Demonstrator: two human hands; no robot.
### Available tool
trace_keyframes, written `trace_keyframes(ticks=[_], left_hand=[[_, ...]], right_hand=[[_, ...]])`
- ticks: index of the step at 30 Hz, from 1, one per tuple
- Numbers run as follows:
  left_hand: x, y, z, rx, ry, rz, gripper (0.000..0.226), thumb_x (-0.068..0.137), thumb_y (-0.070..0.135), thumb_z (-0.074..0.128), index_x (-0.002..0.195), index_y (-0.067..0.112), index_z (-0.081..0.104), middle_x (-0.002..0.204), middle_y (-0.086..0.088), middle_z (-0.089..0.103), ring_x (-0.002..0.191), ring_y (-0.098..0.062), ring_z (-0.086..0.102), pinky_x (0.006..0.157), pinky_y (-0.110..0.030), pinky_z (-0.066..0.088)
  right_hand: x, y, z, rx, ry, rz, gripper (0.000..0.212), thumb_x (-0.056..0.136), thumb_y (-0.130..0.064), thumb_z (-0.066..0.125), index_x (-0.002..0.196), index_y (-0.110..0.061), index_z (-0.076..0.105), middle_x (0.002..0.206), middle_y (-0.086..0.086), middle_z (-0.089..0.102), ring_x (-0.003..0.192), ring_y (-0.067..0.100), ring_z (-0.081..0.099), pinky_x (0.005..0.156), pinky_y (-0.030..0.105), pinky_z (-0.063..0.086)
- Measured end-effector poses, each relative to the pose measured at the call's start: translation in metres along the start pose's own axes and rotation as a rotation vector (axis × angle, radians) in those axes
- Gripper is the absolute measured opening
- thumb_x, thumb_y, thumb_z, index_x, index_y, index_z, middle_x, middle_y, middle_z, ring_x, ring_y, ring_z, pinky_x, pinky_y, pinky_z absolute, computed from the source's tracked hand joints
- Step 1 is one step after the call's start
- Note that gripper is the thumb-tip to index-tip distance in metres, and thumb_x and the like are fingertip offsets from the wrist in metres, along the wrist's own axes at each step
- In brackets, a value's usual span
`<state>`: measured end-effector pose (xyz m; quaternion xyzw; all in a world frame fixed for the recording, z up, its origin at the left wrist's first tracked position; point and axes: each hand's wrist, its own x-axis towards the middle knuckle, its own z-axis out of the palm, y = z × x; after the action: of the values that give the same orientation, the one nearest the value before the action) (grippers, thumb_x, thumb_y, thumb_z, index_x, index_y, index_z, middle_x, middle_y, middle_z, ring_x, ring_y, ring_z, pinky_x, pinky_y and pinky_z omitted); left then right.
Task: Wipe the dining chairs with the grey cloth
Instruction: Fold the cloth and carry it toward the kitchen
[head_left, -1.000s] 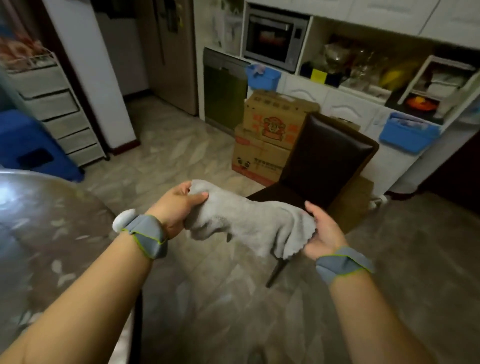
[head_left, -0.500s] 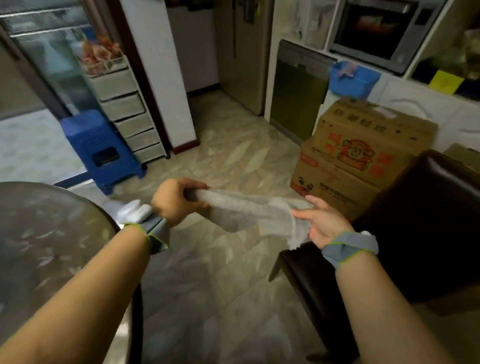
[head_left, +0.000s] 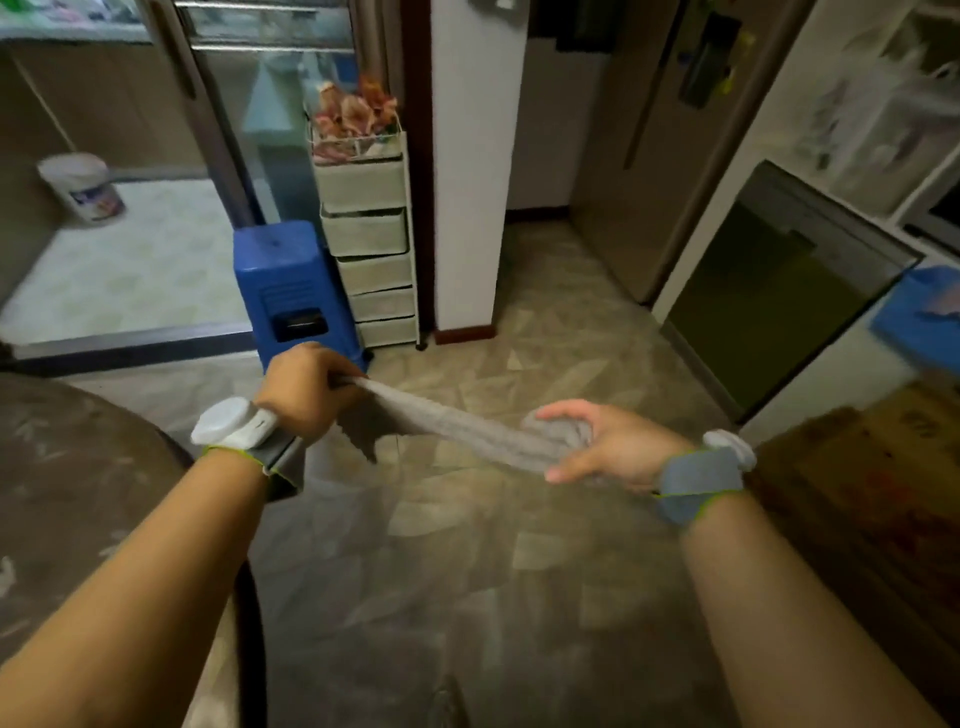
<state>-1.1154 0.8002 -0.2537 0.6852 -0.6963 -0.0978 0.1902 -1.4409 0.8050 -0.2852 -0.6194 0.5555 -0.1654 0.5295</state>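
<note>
The grey cloth (head_left: 457, 423) is pulled into a narrow band between both hands, in mid-air over the tiled floor. My left hand (head_left: 306, 389) is clenched around its upper left end. My right hand (head_left: 608, 447) holds the bunched right end, thumb over the top and fingers curled under it. Both wrists wear grey bands with a white device. No dining chair shows in the head view; the dark chair seen earlier is out of frame.
A round marble table (head_left: 67, 483) fills the lower left. A blue plastic stool (head_left: 285, 291) and a white drawer cart (head_left: 369, 244) stand ahead by a white pillar (head_left: 467, 171). Cardboard boxes (head_left: 872, 499) sit at right, below a dark glass appliance door (head_left: 779, 296) and a blue basket (head_left: 924, 312).
My view has swung left, so the dark chair left the frame. The cloth went from a loose spread sheet to a taut twisted band, my hands moving further apart.
</note>
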Motion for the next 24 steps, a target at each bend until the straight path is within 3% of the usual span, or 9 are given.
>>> trace_keyframes(ticks=[3, 6, 9, 11, 12, 16, 19, 21, 24], left_hand=[[0.06, -0.018, -0.009, -0.008, -0.045, -0.042, 0.013, 0.085, 0.018, 0.068, 0.096, 0.015, 0.075, 0.089, 0.0, 0.054, 0.091, -0.023, 0.057, 0.076, -0.026, 0.034], [0.105, -0.034, -0.024, -0.163, -0.014, -0.128, 0.013, 0.088, 0.019, 0.066, 0.093, 0.009, 0.072, 0.081, 0.004, 0.055, 0.083, -0.012, 0.054, 0.073, -0.022, 0.037], [0.149, -0.067, -0.035, -0.829, 0.046, -0.335, 0.024, 0.091, 0.014, 0.061, 0.097, -0.009, 0.064, 0.088, -0.003, 0.068, 0.084, -0.009, 0.06, 0.062, -0.008, 0.046], [0.192, -0.098, -0.031, -1.198, 0.092, -0.485, 0.033, 0.095, 0.021, 0.054, 0.111, -0.008, 0.061, 0.108, -0.026, 0.062, 0.092, -0.025, 0.057, 0.071, -0.023, 0.049], [0.197, -0.098, -0.025, -1.269, 0.076, -0.51, 0.036, 0.096, 0.024, 0.051, 0.112, -0.008, 0.059, 0.104, -0.027, 0.06, 0.088, -0.028, 0.056, 0.068, -0.029, 0.048], [0.246, -0.111, -0.014, -1.158, 0.269, -0.643, 0.03, 0.095, 0.033, 0.053, 0.095, 0.005, 0.06, 0.069, -0.011, 0.053, 0.058, -0.022, 0.048, 0.043, -0.023, 0.039], [0.296, -0.119, -0.013, -1.157, 0.435, -0.791, 0.025, 0.096, 0.035, 0.052, 0.092, 0.012, 0.061, 0.083, -0.015, 0.061, 0.075, -0.026, 0.056, 0.064, -0.035, 0.048], [0.322, -0.126, -0.015, -1.097, 0.511, -0.832, 0.024, 0.096, 0.036, 0.053, 0.086, 0.017, 0.064, 0.09, -0.018, 0.065, 0.083, -0.027, 0.06, 0.077, -0.045, 0.051], [0.375, -0.144, -0.018, -1.061, 0.586, -0.813, 0.025, 0.096, 0.036, 0.053, 0.093, 0.014, 0.064, 0.097, -0.024, 0.066, 0.087, -0.029, 0.061, 0.079, -0.047, 0.05]], right_hand=[[0.083, -0.036, -0.018, -0.571, 0.123, 0.075, 0.049, 0.061, -0.016, 0.086, 0.105, -0.023, 0.068, 0.112, 0.008, 0.052, 0.106, 0.026, 0.057, 0.079, 0.021, 0.041], [0.137, -0.081, -0.041, -0.627, 0.254, -0.071, 0.016, 0.077, -0.015, 0.077, 0.09, -0.007, 0.072, 0.11, 0.01, 0.053, 0.122, 0.019, 0.046, 0.083, 0.018, 0.033], [0.193, -0.124, -0.056, -0.093, 0.263, -0.186, 0.005, 0.084, -0.007, 0.07, 0.08, -0.004, 0.071, 0.098, -0.002, 0.065, 0.101, 0.005, 0.058, 0.08, 0.021, 0.039], [0.261, -0.157, -0.06, 0.452, 0.135, -0.178, 0.005, 0.084, -0.002, 0.063, 0.085, -0.004, 0.067, 0.08, 0.0, 0.071, 0.075, 0.01, 0.066, 0.071, 0.025, 0.049], [0.27, -0.159, -0.059, 0.643, 0.125, -0.156, 0.01, 0.083, -0.003, 0.062, 0.093, 0.0, 0.066, 0.082, 0.006, 0.071, 0.074, 0.014, 0.067, 0.071, 0.028, 0.052], [0.373, -0.178, -0.042, 0.635, 0.189, -0.021, 0.008, 0.09, -0.011, 0.061, 0.086, -0.011, 0.067, 0.086, 0.008, 0.069, 0.071, 0.016, 0.066, 0.075, 0.032, 0.055], [0.452, -0.206, -0.022, 0.465, 0.103, -0.019, 0.012, 0.076, -0.031, 0.068, 0.081, -0.02, 0.069, 0.096, 0.007, 0.071, 0.091, 0.025, 0.066, 0.093, 0.044, 0.052], [0.477, -0.237, -0.002, 0.431, 0.056, -0.058, 0.011, 0.075, -0.029, 0.066, 0.081, -0.02, 0.069, 0.096, 0.007, 0.071, 0.096, 0.029, 0.065, 0.095, 0.05, 0.05], [0.509, -0.291, 0.032, 0.445, -0.104, -0.185, 0.03, 0.066, -0.043, 0.069, 0.087, -0.021, 0.069, 0.095, 0.007, 0.071, 0.094, 0.023, 0.065, 0.095, 0.049, 0.049]])
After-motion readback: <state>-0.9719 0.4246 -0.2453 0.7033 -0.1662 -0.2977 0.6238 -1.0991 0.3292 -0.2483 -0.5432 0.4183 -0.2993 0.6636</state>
